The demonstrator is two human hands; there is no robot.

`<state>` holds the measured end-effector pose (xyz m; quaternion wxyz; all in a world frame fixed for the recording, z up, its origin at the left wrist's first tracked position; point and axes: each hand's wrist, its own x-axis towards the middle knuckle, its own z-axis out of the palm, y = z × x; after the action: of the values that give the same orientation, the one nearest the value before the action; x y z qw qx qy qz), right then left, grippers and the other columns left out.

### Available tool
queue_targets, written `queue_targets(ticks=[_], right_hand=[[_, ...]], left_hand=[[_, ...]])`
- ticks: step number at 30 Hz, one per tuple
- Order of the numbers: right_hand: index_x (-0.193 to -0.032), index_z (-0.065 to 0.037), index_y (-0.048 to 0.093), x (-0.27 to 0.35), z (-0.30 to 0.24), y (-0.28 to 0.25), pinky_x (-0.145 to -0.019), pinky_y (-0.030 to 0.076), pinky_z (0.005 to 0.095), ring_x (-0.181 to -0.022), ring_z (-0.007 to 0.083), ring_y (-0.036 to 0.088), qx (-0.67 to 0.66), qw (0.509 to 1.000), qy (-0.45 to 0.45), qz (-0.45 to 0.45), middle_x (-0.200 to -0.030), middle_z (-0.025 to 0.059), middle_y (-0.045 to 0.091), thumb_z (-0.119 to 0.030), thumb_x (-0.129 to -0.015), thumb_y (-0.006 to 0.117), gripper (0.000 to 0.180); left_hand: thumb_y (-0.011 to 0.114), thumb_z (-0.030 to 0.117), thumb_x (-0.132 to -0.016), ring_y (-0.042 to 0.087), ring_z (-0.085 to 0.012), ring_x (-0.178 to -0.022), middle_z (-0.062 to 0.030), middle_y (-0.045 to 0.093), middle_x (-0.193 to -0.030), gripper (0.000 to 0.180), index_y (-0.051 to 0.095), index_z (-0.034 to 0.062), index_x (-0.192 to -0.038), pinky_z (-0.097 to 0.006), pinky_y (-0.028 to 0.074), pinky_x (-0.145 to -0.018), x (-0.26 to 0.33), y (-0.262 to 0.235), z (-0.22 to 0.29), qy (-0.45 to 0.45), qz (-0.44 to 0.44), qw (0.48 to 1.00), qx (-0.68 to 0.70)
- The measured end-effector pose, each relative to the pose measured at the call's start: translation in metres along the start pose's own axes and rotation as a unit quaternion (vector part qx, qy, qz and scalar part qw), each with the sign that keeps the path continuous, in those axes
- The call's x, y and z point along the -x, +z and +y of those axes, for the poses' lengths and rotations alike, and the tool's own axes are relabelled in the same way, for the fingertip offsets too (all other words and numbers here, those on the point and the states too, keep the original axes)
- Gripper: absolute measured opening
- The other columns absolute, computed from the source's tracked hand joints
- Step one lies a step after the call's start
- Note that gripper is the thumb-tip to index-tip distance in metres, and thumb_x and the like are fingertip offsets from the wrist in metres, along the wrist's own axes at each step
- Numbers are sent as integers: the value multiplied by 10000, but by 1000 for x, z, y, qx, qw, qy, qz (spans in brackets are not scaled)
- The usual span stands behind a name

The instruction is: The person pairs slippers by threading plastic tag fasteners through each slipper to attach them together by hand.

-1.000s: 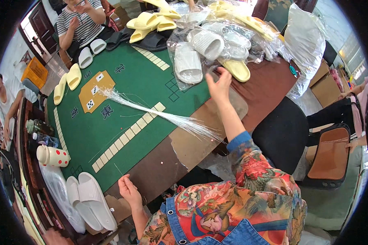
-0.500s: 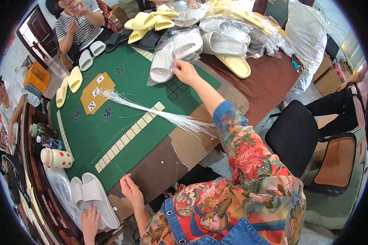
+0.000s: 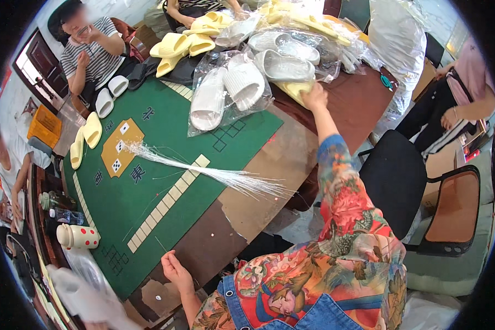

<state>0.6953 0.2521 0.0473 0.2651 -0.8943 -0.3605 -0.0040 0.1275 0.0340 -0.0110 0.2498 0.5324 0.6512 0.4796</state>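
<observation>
On the brown cloth (image 3: 357, 104), head view: yellow slipper (image 3: 290, 91), partly under a white slipper (image 3: 283, 66). Looks like light, springy foam, maybe slippery, hardly fragile; best hold, I'd say, is the near end, thumb and fingers across the sole edge. My right hand (image 3: 315, 98) is there, arm stretched forward, fingers bent down against that end; can't tell if they've closed on it. My left hand (image 3: 176, 271), low by the near edge of the table (image 3: 195, 247), pinches a thin strand (image 3: 160, 243) by its lower end: probably very light, flexible, easily kinked. Loose strand bundle (image 3: 220, 173) lies across the green mat (image 3: 170, 121).
</observation>
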Motion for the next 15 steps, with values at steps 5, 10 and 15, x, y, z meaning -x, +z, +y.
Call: queue_targets(ticks=[5, 10, 15], right_hand=[[-1060, -67, 557, -1, -24, 24, -821, 428, 421, -947, 353, 553, -164, 983, -75, 22, -956, 207, 598, -282, -766, 593, 365], [-1022, -58, 585, 2, -38, 36, -865, 398, 426, -1091, 349, 457, -83, 986, -127, 64, -1088, 175, 553, -343, -744, 621, 400], [-1153, -89, 524, -39, -47, 46, -944, 338, 412, -1158, 301, 417, 20, 987, -142, -76, -1223, 131, 485, -501, -740, 558, 585]], left_hand=[[417, 154, -918, 437, -96, -674, -16, 496, -744, 199, 529, -5, -873, -229, 370, -616, 0, 2, 7, -17, 6, 1000, -25], [405, 148, -923, 410, -84, -654, -3, 461, -725, 201, 524, -5, -871, -227, 351, -587, -2, 10, 23, 70, 24, 995, -69], [423, 118, -909, 502, -140, -703, -70, 552, -774, 178, 531, -21, -881, -255, 411, -654, -1, 5, 28, 51, 28, 993, -100]])
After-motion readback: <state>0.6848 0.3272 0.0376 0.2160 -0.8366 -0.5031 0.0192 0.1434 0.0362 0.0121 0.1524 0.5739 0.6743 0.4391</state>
